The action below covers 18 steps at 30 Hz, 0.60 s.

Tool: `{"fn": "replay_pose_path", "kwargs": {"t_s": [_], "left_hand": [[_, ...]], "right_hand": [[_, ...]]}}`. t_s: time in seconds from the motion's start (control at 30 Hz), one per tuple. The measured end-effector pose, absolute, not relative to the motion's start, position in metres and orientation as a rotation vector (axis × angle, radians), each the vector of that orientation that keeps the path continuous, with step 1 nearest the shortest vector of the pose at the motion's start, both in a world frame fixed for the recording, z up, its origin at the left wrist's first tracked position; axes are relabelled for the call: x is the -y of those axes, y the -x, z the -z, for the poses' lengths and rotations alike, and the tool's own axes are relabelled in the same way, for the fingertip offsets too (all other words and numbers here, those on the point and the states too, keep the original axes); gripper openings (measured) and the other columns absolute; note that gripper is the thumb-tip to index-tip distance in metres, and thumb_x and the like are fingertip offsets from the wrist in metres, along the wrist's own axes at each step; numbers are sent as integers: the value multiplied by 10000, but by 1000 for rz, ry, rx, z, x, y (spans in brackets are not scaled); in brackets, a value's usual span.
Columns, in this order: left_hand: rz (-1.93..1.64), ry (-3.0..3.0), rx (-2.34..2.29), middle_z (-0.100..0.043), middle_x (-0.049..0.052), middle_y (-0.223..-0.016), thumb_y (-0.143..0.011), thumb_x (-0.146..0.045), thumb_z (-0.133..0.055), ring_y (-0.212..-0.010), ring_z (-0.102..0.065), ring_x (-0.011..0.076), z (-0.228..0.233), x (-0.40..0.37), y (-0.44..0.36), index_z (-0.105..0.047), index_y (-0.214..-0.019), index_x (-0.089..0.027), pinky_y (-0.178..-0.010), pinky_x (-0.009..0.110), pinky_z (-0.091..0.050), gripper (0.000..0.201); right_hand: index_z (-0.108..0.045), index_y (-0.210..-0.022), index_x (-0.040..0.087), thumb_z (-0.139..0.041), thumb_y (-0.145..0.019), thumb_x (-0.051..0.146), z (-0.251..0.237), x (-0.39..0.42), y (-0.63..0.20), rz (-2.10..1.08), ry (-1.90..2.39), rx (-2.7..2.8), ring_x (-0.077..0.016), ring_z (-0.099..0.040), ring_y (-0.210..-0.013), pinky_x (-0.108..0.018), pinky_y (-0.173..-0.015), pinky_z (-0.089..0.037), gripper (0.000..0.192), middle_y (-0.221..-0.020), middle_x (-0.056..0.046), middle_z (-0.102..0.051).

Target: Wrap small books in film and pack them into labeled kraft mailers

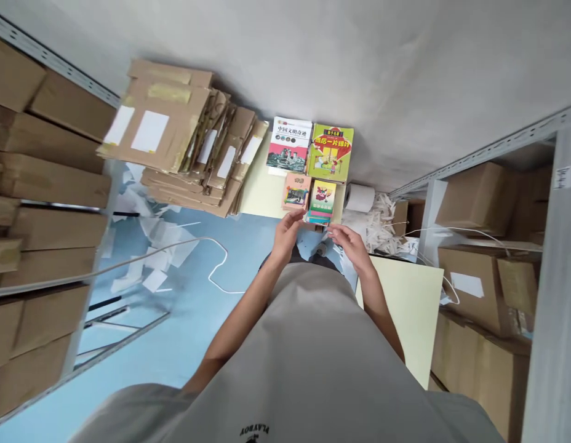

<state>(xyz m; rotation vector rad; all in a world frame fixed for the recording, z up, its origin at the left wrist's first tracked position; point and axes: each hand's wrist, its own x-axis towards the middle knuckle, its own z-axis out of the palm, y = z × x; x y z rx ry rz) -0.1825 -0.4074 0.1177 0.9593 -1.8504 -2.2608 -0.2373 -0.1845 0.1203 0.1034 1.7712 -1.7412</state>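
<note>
both hands at book stack

We see a short stack of small books, its bright green-and-yellow cover facing up, lying flat near the counter's front edge, beside a pink-covered booklet.

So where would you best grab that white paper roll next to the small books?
Probably around the middle of the white paper roll, coming from above. It lies on its side, round wall bare on top; the small book stack crowds one end, paper scraps the other.
</note>
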Motion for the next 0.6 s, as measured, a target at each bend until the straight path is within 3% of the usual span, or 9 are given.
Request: {"fn": "replay_pose_path", "kwargs": {"t_s": [0.13,0.27,0.33,0.5,0.6], "left_hand": [[2148,-1132,1899,-774,180,-1522,-859,-325,-768,-1451,-723,327,-87,445,205,-746,-1343,-192,-1318,517,-521,502],[2094,-1386,2017,-603,257,-1729,-883,-223,-750,-1576,-639,359,-56,478,236,-621,-1568,-126,-1317,480,-515,704],[2097,-1423,2092,-562,285,-1760,-883,-188,-757,-1607,-610,378,-46,491,249,-593,-1592,-94,-1320,475,-504,733],[2117,-1281,2291,-789,239,-1451,-810,-175,-802,-1458,-711,420,-26,512,266,-727,-1342,-102,-1266,537,-543,542],[2195,-1116,2312,-842,213,-1264,-773,-192,-821,-1295,-790,413,-19,519,266,-776,-1207,-106,-1191,553,-596,444]], "right_hand": [[-869,-1240,254,-893,-885,757,-109,223,259,1696,-25,-1827,-339,-798,-1344,-493,-1229,-617,616,-1401,-119,-862],[-842,-1342,238,-847,-947,681,-89,268,282,1600,-21,-1914,-340,-726,-1474,-472,-1269,-576,593,-1508,-118,-815],[-840,-1308,218,-814,-967,621,-74,292,293,1519,-53,-1999,-342,-718,-1470,-479,-1282,-558,528,-1479,-125,-823],[-814,-1151,196,-640,-1022,571,-37,337,301,1286,24,-2172,-318,-763,-1233,-462,-1190,-597,433,-1155,-107,-859],[-805,-1233,216,-591,-1023,598,-19,348,293,1250,50,-2251,-329,-754,-1273,-490,-1207,-586,485,-1194,-109,-854]]}}
